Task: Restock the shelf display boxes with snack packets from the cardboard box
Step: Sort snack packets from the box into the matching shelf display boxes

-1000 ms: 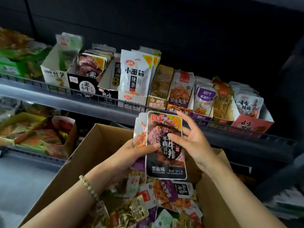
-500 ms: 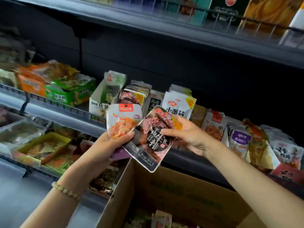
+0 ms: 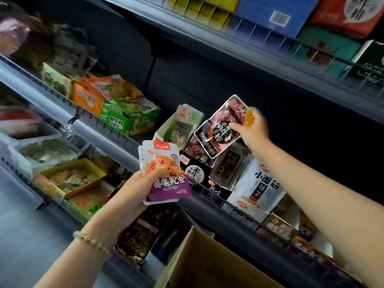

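Head view: dark beef packet poised over its display box on the middle shelf.

I've got the right hand (image 3: 252,126) pinching the dark beef packet (image 3: 220,129) by its top corner, fingers (image 3: 236,127) tight on the seam, just above the black display box (image 3: 195,169) at the front edge of the shelf (image 3: 87,132). Left hand (image 3: 137,190) grips a small stack of purple squid packets (image 3: 166,173); the cardboard box (image 3: 203,265) sits low in front. My read: light, floppy, slick foil, so hold the sealed edge and slot it in upright.
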Available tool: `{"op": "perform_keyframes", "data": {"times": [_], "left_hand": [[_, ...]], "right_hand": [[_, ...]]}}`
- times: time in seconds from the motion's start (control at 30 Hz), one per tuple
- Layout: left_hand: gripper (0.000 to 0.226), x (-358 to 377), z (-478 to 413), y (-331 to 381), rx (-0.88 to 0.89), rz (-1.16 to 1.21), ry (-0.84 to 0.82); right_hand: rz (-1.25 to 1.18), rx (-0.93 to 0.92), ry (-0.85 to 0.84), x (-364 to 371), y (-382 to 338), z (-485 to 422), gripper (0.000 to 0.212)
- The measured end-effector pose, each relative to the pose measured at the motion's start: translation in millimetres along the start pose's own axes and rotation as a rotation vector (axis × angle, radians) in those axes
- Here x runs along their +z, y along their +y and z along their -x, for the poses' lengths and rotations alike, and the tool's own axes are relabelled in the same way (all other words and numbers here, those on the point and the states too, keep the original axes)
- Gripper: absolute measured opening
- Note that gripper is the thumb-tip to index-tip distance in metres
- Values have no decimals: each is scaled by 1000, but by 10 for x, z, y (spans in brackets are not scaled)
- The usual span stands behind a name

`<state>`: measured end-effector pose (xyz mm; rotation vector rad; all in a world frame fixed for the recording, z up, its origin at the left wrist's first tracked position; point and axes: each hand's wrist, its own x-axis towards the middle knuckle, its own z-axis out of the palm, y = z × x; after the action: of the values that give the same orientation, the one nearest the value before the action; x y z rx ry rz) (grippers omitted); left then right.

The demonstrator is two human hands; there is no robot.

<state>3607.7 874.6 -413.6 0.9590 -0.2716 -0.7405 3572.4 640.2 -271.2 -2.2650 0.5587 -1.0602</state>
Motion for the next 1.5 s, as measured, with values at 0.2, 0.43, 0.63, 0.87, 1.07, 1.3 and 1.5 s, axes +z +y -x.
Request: {"op": "perform_keyframes", "data": {"times": [0.2,0.43,0.63,0.87,1.07,1.3,1.5], "left_hand": [[15,21,65,27,-9,-14,-44],[22,37,91,-21,-9,-62,-78],[26,157,163,-55,42,-131,-122],[38,597,367,-276,32,-315,-272],[65,969,670,-537,-11,-374,-409],[49,1749,831,-681,-22,-272,-415],[38,2182,592,-1032,-115,-501,-441]], "right_hand": [[172,-61,-299,434,274,61,63],[345,11,-356,575,465,81,53],[41,-66,-314,207,-62,388,26],[-149,285,-672,-604,-14,1221,35],[-424,514,-482,-1385,328,1639,36],[-849,752,-348,-1927,820,2018,52],[-599,674,-182,-2598,1157,2027,39]]}}
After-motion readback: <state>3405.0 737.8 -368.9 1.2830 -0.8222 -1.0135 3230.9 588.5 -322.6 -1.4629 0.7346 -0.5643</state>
